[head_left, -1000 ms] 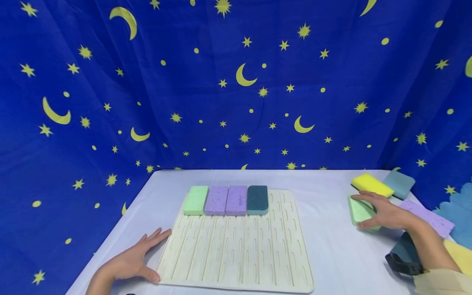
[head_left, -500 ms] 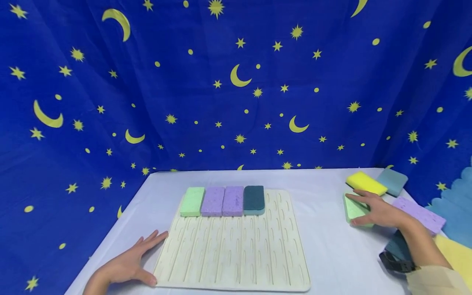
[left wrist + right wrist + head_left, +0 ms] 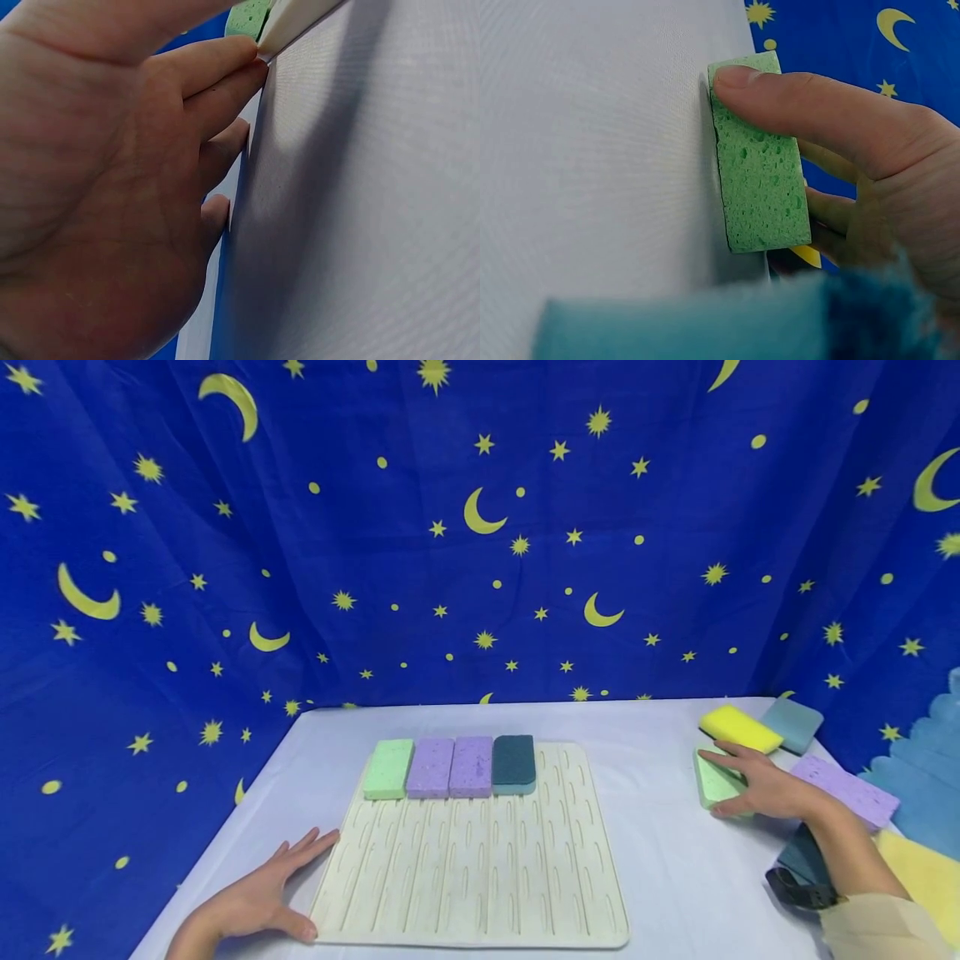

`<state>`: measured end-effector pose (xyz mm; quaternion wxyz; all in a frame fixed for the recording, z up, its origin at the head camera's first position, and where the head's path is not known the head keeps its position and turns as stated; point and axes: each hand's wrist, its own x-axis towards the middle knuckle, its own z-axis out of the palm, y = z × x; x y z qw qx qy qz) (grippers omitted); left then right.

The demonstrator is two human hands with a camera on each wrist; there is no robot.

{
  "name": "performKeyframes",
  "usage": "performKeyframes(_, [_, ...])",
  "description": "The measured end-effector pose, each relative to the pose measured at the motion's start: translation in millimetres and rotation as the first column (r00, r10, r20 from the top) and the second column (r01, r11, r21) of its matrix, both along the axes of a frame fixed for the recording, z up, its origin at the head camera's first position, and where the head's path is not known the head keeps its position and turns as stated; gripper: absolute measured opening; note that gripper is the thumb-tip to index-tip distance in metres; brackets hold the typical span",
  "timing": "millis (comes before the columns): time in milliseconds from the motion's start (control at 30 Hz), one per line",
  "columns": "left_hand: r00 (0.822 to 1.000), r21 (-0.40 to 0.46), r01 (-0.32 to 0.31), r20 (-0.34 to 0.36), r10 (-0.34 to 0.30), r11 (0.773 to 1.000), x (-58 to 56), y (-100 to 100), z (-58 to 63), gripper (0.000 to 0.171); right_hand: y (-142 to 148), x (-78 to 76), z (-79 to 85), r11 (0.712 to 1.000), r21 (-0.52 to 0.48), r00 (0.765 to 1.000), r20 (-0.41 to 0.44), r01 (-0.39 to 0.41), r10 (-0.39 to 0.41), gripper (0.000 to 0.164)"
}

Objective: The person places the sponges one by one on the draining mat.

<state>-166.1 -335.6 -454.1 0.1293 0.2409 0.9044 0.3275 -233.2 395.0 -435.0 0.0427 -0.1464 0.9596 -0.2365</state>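
My right hand (image 3: pixel 768 787) holds a light green sponge (image 3: pixel 761 187) on the table at the right. In the right wrist view the thumb lies along its near side, with the fingers behind it. My left hand (image 3: pixel 255 893) lies spread at the left edge of a cream ridged mat (image 3: pixel 480 868); thumb and forefinger touch that edge. Along the mat's far side sit another green sponge (image 3: pixel 389 769), two purple sponges (image 3: pixel 431 768) and a dark teal scouring sponge (image 3: pixel 513 764), side by side. The left wrist view shows the palm, fingers straight.
Around the right hand lie a yellow sponge (image 3: pixel 741 729), a grey-blue sponge (image 3: pixel 795 724), a purple sponge (image 3: pixel 847 789), a dark teal sponge (image 3: pixel 804 856) under the wrist, and a pale yellow piece (image 3: pixel 918 881). A blue star-patterned cloth (image 3: pixel 420 543) hangs behind the table.
The head view has turned slightly, so everything shifts a little to the left in it. Both hands keep their places, the right at the green sponge, the left at the mat.
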Motion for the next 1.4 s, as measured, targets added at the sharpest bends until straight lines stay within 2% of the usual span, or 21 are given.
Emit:
performKeyframes(233, [1.0,-0.005,0.001,0.0,-0.001,1.0,0.5,-0.8,0.6,0.107,-3.0,-1.3,1.7,1.0,-0.002,1.0,0.007,0.024,-0.024,0.097])
performKeyframes(433, [1.0,0.006,0.0,0.031,0.0,1.0,0.1,0.1,1.8,0.105,-6.8,-2.7,4.2,0.999,0.008,0.999,-0.01,0.05,-0.05,0.097])
performKeyframes(667, [1.0,0.006,-0.002,-0.009,0.002,1.0,0.6,-0.7,0.7,0.109,-12.6,-4.5,4.8,0.995,0.025,0.995,-0.025,0.1,-0.1,0.102])
performKeyframes(800, [1.0,-0.003,-0.011,-0.003,0.011,1.0,1.1,-0.8,0.4,0.108,-17.9,-5.9,5.7,0.992,0.024,0.992,-0.021,0.127,-0.126,0.106])
performKeyframes(1067, [1.0,0.001,-0.008,-0.016,0.008,1.0,1.6,0.1,3.1,0.11,-25.6,-7.5,12.0,0.997,0.002,0.996,-0.043,0.08,-0.08,0.101])
performKeyframes(1400, [1.0,-0.001,-0.009,-0.019,0.009,1.0,2.0,-0.7,-0.3,0.109,-41.4,-13.5,13.8,0.999,0.001,0.994,-0.094,0.049,-0.049,0.1])
